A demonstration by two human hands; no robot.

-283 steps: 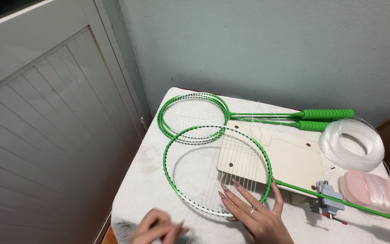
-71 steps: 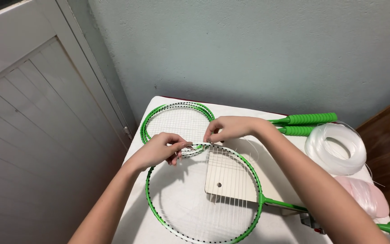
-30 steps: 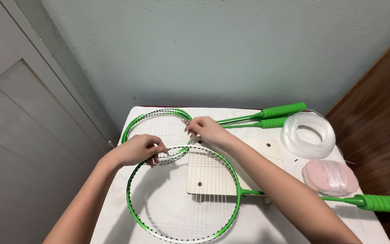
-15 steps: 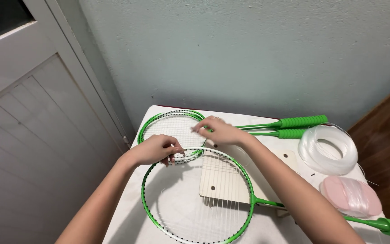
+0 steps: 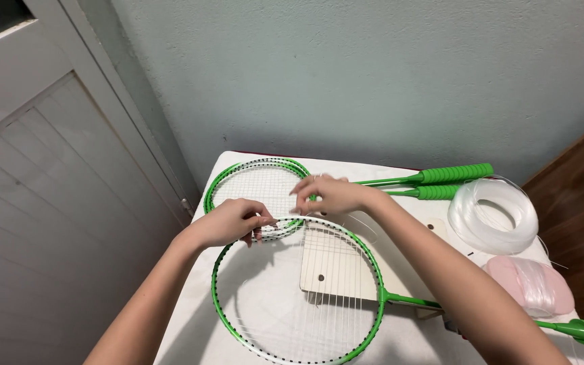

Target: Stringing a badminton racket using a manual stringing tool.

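Observation:
A green badminton racket point(image 5: 234, 324) lies on the white table point(image 5: 190, 328), its head partly strung with clear string. My left hand point(image 5: 232, 221) pinches the top of its frame. My right hand point(image 5: 326, 195) is pinched on the thin clear string just above the same rim. Behind them lie two more green rackets point(image 5: 255, 179), stacked, with foam handles point(image 5: 455, 174) pointing right. A pale wooden board point(image 5: 336, 270) lies under the near racket's strings.
A coil of clear string point(image 5: 493, 215) sits at the right, with a pink-white bundle of string point(image 5: 532, 286) below it. A grey louvred door point(image 5: 55, 203) stands left; a pale wall is behind; brown wood point(image 5: 579, 203) is at the right.
Both hands have stayed at the top of the near racket's rim. My right hand has drawn slightly up and apart from the left; the view has shifted a little.

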